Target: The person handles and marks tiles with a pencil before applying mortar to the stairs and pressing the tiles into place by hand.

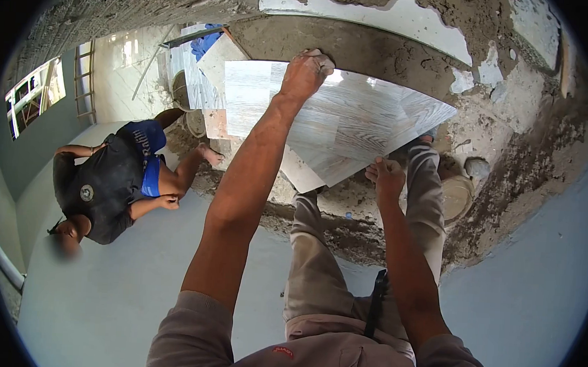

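A large grey-white floor tile (340,123) with a glossy wood-grain pattern lies tilted in front of me. My left hand (308,71) reaches across it, fingers closed over its far edge beside a strip of wet mortar (275,39). At the near right edge of the tile, my right hand (389,176) is closed, thumb and fingers pinching the rim. The undersides of both grips are hidden.
A person (108,180) in a dark shirt and blue shorts is on the left. Behind the tile are more tiles (196,92) and a blue cloth (205,42). A round bucket (457,197) and a stone (476,168) sit right of my legs. A ladder (84,83) leans at the far left.
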`<state>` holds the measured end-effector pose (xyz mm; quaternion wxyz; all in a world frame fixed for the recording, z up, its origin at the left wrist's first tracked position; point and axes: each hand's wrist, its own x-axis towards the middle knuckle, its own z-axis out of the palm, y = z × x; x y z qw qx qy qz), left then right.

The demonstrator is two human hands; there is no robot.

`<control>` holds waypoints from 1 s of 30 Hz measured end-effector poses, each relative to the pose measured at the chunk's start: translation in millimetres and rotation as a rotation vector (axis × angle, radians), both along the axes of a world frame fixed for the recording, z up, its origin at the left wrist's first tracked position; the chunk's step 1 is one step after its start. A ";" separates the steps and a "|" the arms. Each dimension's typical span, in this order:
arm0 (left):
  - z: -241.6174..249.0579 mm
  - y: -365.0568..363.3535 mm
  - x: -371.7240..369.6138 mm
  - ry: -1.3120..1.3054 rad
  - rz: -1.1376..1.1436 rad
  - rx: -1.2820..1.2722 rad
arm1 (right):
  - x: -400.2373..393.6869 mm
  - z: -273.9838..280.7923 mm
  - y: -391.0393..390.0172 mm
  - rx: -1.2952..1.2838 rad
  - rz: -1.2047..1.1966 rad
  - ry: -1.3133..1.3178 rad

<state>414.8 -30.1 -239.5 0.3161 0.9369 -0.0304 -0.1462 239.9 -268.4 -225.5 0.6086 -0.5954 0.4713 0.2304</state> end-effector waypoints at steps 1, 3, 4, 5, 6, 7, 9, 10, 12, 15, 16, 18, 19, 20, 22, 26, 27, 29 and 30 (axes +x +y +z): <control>-4.4 0.8 -1.0 0.000 -0.001 -0.002 | 1.1 1.3 0.4 0.002 -0.008 0.007; -13.3 2.8 -3.0 -0.090 0.003 -0.018 | 2.6 3.2 2.0 -0.009 -0.022 0.014; -13.0 2.6 -2.6 -0.119 0.003 -0.042 | 4.7 3.8 2.8 -0.005 -0.026 0.025; -11.8 2.6 -3.4 -0.145 0.006 -0.069 | 5.5 4.7 0.7 -0.005 -0.030 0.036; -10.7 2.0 -3.7 -0.153 0.011 -0.094 | 4.9 4.0 -1.5 -0.026 -0.034 0.035; -8.7 1.6 -2.1 -0.129 0.003 -0.091 | 3.7 1.7 -2.3 0.010 -0.029 0.020; -3.8 1.0 -1.2 -0.060 0.008 -0.081 | 1.7 -1.3 -5.8 0.041 -0.026 0.007; -3.8 0.7 -1.9 -0.059 0.007 -0.086 | 2.2 -1.4 -6.7 0.052 -0.009 0.011; -4.0 0.2 -1.5 -0.044 0.021 -0.021 | 1.4 -0.7 -5.4 0.059 0.002 0.014; -4.4 -0.5 -1.8 0.002 0.039 -0.063 | 1.0 -0.7 -7.0 0.056 0.029 -0.009; -3.6 -0.8 -1.6 0.022 0.043 -0.065 | 0.2 -1.6 -6.3 0.054 0.028 -0.007; -5.5 0.0 -1.7 0.025 0.045 -0.072 | -0.9 -2.3 -5.5 0.054 0.029 -0.003; -5.4 0.5 -1.4 0.024 0.048 -0.076 | -1.0 -2.3 -4.8 0.061 0.010 -0.013; -5.3 0.5 -0.9 0.023 0.048 -0.075 | -0.2 -2.5 -4.0 0.068 -0.008 -0.025; -4.1 -0.5 -1.5 0.033 0.053 -0.041 | -0.7 -1.8 -3.6 0.062 0.008 -0.026; -3.1 -0.7 -1.1 0.050 0.051 -0.056 | 0.5 -1.9 -6.4 0.086 0.016 -0.025; -4.1 -0.5 -0.7 0.050 0.056 -0.055 | 1.0 -2.0 -7.3 0.086 0.017 -0.026; -2.0 -1.4 -0.8 0.053 0.060 -0.053 | 1.3 -0.5 -9.0 0.071 0.091 -0.015; -0.8 -1.5 -0.8 0.055 0.060 -0.048 | 1.3 -0.8 -9.3 0.071 0.090 -0.015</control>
